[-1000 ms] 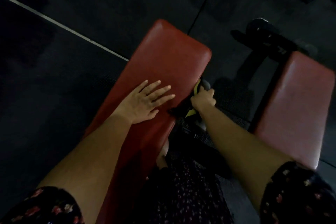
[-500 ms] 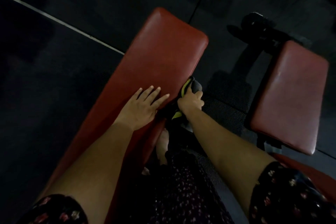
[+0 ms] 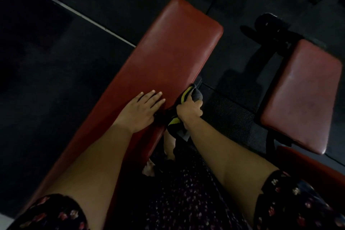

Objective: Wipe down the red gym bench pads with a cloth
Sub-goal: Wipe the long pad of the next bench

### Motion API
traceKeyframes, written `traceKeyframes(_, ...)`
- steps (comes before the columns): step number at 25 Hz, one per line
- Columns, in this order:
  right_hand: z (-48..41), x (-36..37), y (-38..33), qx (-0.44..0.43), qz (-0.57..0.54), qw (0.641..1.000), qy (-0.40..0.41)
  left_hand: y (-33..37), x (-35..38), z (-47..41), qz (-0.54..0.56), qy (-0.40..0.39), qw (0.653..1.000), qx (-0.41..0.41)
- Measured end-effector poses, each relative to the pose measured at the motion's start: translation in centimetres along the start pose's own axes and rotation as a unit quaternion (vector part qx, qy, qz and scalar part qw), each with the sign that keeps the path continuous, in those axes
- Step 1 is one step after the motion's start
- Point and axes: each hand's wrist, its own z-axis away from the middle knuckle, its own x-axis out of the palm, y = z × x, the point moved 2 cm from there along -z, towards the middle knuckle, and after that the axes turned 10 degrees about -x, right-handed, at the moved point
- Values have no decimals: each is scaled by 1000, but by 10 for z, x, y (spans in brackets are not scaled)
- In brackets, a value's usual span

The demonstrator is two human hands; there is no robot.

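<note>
Now right hand (image 3: 189, 111) grips cloth (image 3: 188, 95) against long pad (image 3: 168, 56) edge; left hand (image 3: 139, 111) rests flat beside.

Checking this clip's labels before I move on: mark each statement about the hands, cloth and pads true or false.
1. The left hand lies flat on the long red pad. True.
2. The right hand grips the cloth. True.
3. The cloth is spread on top of the smaller red pad. False: it is at the long red pad's right side edge, and neither hand touches the smaller red pad.
4. The cloth is plain white. False: it is dark grey with yellow-green trim.
</note>
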Motion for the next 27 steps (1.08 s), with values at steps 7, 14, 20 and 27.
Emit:
traceKeyframes(7, 24, 32, 12, -7, -29, 1000, -2, 0, 28, 48, 46, 17, 999, -19)
traceKeyframes(14, 55, 65, 28, -45, -35, 998, -18, 16, 43, 79, 74, 4, 993, -92)
traceKeyframes(20, 73, 80, 40, -83, -10, 995, -52, 30, 60, 105, 101, 19, 987, -121)
traceKeyframes(27, 102, 108, 58, -124, -101, 981, -110, 42, 70, 129, 99, 19, 976, -195)
